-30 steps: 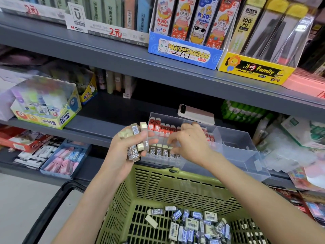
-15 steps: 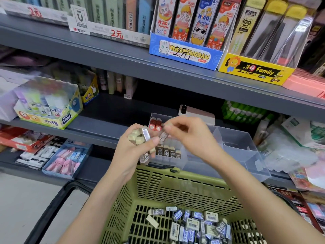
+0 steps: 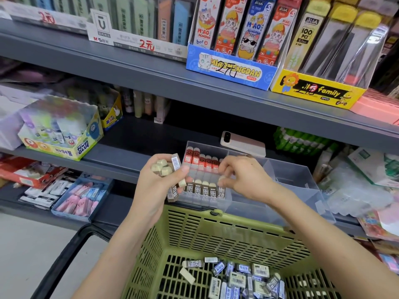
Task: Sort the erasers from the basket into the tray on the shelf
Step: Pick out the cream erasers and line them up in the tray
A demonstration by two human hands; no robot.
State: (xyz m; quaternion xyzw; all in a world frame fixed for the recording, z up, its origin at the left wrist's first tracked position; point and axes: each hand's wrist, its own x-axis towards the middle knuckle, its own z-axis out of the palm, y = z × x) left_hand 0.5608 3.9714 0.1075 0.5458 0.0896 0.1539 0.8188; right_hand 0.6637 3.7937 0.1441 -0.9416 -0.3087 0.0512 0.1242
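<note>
My left hand (image 3: 159,186) grips a bunch of brown-sleeved 2B erasers (image 3: 165,169) in front of the clear plastic tray (image 3: 287,173) on the middle shelf. My right hand (image 3: 244,178) pinches one eraser (image 3: 222,180) by its cream tip, standing it at the right end of the front row of brown erasers (image 3: 205,188) in the tray's left compartment. A back row of red-sleeved erasers (image 3: 200,158) stands behind. The green basket (image 3: 216,229) below holds several loose erasers (image 3: 237,279) with blue, grey and white sleeves.
A phone (image 3: 243,143) lies behind the tray. A glue box (image 3: 62,134) stands left on the same shelf, with a blue tray of pink erasers (image 3: 82,197) below it. Plastic-wrapped goods (image 3: 356,190) crowd the right. The basket's black handle (image 3: 62,257) hangs at lower left.
My right hand took one eraser from the bunch in my left hand and lowered it into the tray's front row. My left hand stayed close beside the tray.
</note>
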